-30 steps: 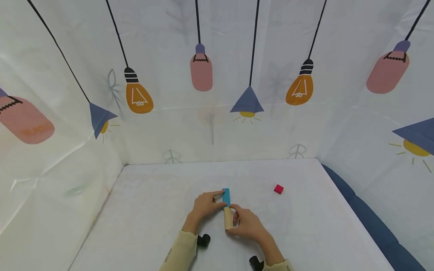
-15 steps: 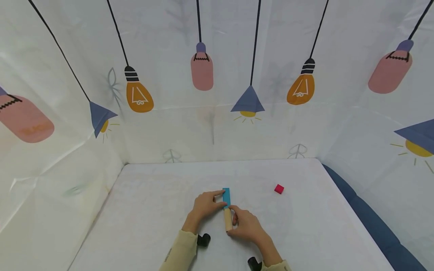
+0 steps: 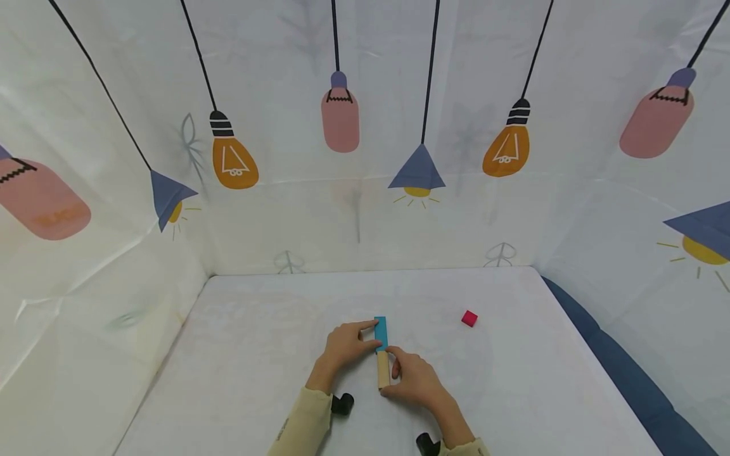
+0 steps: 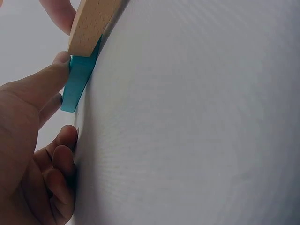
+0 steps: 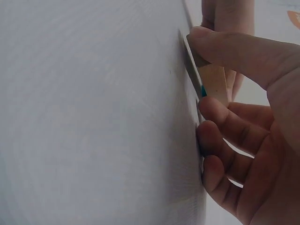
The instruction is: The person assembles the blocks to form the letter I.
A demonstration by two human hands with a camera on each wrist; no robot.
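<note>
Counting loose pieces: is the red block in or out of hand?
Out: the red block lies on the table, apart from both hands.

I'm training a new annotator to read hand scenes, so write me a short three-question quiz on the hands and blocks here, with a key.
1. Which hand holds the wooden block, and which holds the blue block?
2. True or false: the red block is squeezed between the two hands.
3. Which block lies nearest the person's body? A) blue B) wooden C) red

Key:
1. The right hand holds the wooden block; the left hand holds the blue one.
2. False: it lies apart from both hands, off to the person's right.
3. B
</note>
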